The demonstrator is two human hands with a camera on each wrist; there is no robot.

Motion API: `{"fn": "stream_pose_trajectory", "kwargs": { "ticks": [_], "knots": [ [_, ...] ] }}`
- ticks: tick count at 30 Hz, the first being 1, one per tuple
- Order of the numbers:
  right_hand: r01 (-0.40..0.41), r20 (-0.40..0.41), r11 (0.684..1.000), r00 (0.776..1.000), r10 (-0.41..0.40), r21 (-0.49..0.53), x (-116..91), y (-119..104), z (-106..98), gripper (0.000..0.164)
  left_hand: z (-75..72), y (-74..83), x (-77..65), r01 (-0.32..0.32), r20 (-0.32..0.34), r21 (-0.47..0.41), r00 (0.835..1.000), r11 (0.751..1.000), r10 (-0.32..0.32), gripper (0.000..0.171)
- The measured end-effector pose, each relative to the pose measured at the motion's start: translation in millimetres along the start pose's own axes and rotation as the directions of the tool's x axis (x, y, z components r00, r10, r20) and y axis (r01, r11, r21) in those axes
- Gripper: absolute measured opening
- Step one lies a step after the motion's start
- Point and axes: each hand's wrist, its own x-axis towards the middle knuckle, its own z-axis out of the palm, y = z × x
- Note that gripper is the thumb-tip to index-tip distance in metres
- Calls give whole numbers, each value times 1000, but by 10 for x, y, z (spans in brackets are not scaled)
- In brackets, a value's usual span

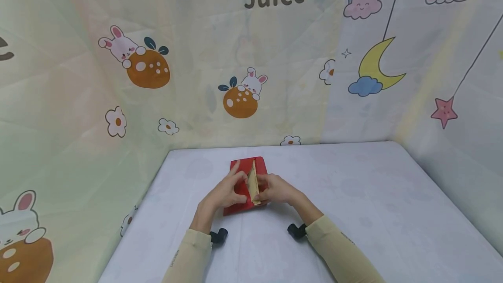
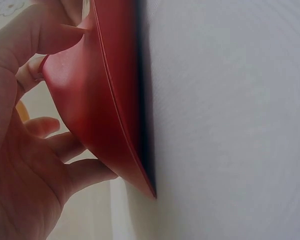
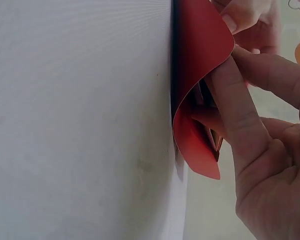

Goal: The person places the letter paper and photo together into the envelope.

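A red, soft-looking folder [image 1: 240, 208] lies on the table between my hands, one side of it bulging upward. Tilted up from its opening is a cream paper-like piece [image 1: 252, 182]. In the head view my left hand [image 1: 228, 190] is on the left of the opening. Its thumb and a finger pinch the raised red edge [image 2: 80, 75] in the left wrist view, other fingers spread loosely. My right hand [image 1: 276, 188] grips the cream piece from the right. The right wrist view has its fingers [image 3: 235, 105] reaching under the curled red flap [image 3: 200, 40], where the fingertips are partly hidden.
A white cloth covers the table [image 1: 346, 195]. Printed fabric [image 1: 196, 56] with rabbits, flowers and a moon hangs behind the table and along its sides. A black wrist mount [image 1: 218, 236] sits below the left wrist, another [image 1: 296, 231] below the right.
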Motion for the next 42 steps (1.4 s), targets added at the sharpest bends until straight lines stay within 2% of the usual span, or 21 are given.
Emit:
{"fn": "stream_pose_trajectory", "kwargs": {
  "ticks": [5,15,23,33,42],
  "knots": [
    [-4,9,1000,1000,4,-18,-2,-11,5,65,0,-5,2,-11,-1,-9,1000,1000,11,49],
    [8,22,998,1000,-7,-70,27,17,22,62,10,-12,5,-10,-6,-3,1000,1000,10,50],
    [43,18,995,999,-41,-86,25,10,42,58,10,-9,3,-18,-3,6,1000,1000,18,50],
    [55,14,993,998,-53,-105,20,-17,62,71,-9,11,-5,-32,4,5,999,999,32,48],
    [53,22,991,998,-51,-125,14,-13,93,65,-7,9,-7,-29,5,9,1000,1000,29,47]
  ]
}}
